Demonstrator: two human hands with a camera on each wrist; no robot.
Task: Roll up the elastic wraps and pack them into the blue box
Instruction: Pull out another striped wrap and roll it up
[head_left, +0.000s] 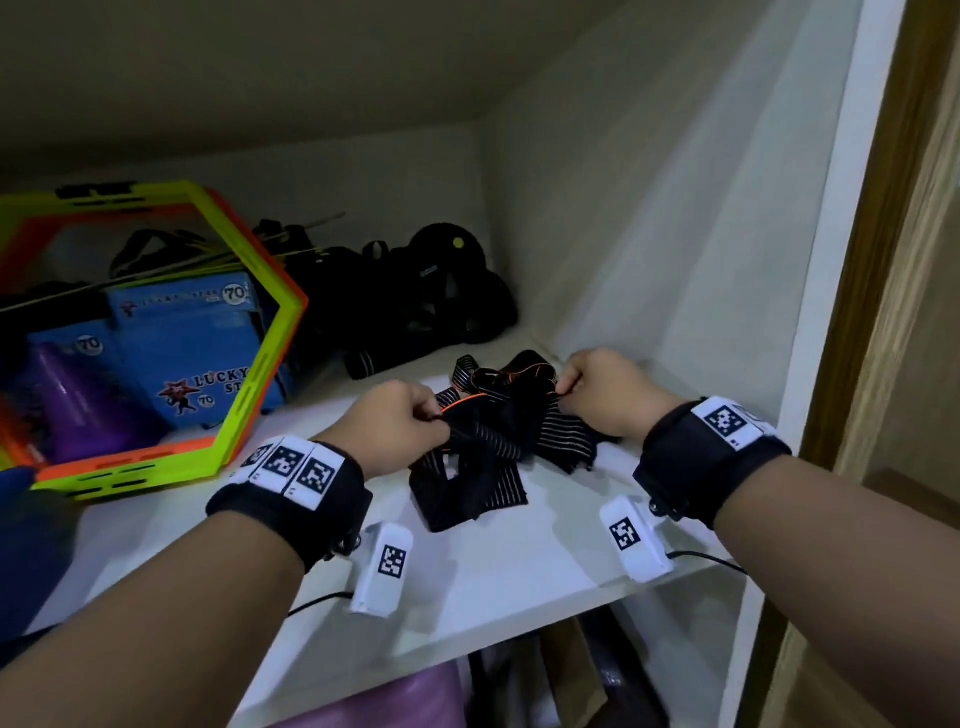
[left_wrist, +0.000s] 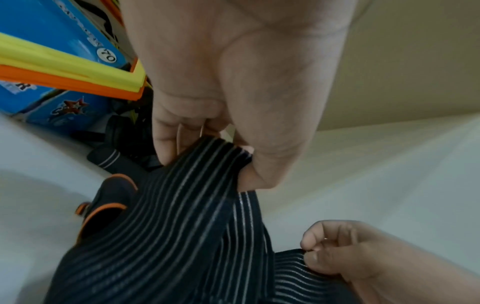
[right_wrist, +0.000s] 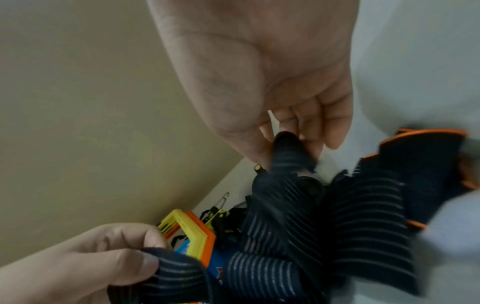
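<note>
Left hand (head_left: 400, 423) pinches one end of the tangled black striped elastic wraps (head_left: 488, 447), right hand (head_left: 605, 395) pinches another end, both closed tight on fabric. Pile lies on white shelf (head_left: 519, 582); blue box (head_left: 182, 353) sits far left behind the yellow-orange hexagon frames (head_left: 249, 374).

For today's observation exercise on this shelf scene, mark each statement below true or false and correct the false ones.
1. Both hands pinch the striped elastic wraps. True.
2. The wraps lie in a neat roll. False: they lie in a loose, tangled heap on the white shelf.
3. The blue boxes stand behind the yellow-and-orange hexagon frames. True.
4. The right hand rests flat and holds nothing. False: it pinches a wrap's end.
5. The left hand grips a wrap. True.
</note>
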